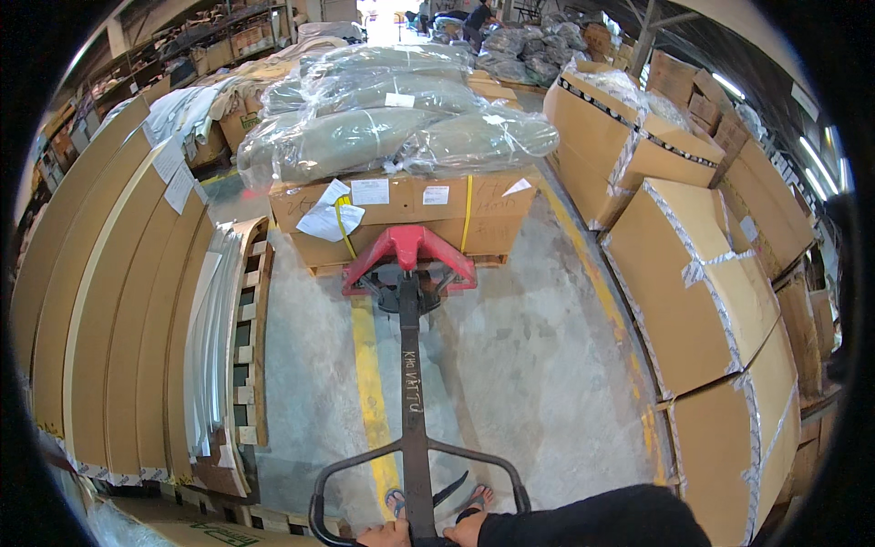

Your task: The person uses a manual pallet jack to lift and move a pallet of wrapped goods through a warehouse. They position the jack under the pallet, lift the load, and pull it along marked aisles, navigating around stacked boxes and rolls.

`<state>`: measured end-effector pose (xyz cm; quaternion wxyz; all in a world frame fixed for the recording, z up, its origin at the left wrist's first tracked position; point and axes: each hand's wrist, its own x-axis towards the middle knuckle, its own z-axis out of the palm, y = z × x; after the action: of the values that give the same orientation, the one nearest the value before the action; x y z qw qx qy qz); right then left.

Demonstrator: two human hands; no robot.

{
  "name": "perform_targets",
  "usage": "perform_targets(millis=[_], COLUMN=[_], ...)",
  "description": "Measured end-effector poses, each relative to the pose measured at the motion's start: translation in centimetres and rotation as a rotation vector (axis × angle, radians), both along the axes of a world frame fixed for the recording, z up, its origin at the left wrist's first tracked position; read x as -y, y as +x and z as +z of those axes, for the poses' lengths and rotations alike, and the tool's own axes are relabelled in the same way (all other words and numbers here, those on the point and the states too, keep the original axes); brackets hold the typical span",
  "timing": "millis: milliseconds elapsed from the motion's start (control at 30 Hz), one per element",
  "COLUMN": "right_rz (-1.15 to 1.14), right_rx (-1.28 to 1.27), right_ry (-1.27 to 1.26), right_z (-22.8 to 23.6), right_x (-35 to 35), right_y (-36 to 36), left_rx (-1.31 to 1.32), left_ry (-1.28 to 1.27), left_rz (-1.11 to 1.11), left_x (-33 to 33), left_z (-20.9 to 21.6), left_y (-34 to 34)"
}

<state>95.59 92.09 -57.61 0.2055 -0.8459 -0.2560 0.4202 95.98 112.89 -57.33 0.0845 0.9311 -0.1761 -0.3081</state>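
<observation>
Pallet jack [415,251], red body w/ long black shaft [409,333], stands mid-frame straight ahead of the person, close up to a loaded wooden pallet [499,262]; can't tell if the two touch. Forks are hidden, prob. under the load, since the pallet's gaps suit them.

L hand [385,534] and R hand [467,530] are both at the bottom bar of the loop handle [318,497], one each side of the shaft, prob. for even control. L fingers look curled over the bar; R fingers look closed on it too, tho the lower edge cuts off part of both. Black sleeve [592,520] comes in from lower R; sandalled feet [478,500] show thru the loop, set back from the jack's body.

On the pallet: wide cardboard box [410,219] w/ yellow straps [468,214], which prob. hold it together, and papers [369,191] on its near face, easy to read there. Clear-plastic-wrapped bundles [365,141] lie flat on top, prob. bc they're soft and need a broad base.

L side: tall cardboard panels [118,301] packed tight, prob. to save room. R side: big taped cartons [674,283] lined along a yellow floor line [592,264], prob. marking the aisle edge.
</observation>
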Motion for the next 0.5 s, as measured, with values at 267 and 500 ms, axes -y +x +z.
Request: perform_targets(millis=[267,500], right_rz=[-0.118,-0.231], right_rx=[-0.003,0.166], right_ry=[-0.038,0.192], right_z=[-13.7,0.0], right_x=[-4.4,0.8], right_y=[-6.9,0.2], left_rx=[-0.347,-0.462], left_ry=[-0.06,-0.081], left_rz=[-0.2,-0.428], left_x=[-4.0,-2.8], left_z=[-17.5,-2.5], left_y=[-1.8,6.8])
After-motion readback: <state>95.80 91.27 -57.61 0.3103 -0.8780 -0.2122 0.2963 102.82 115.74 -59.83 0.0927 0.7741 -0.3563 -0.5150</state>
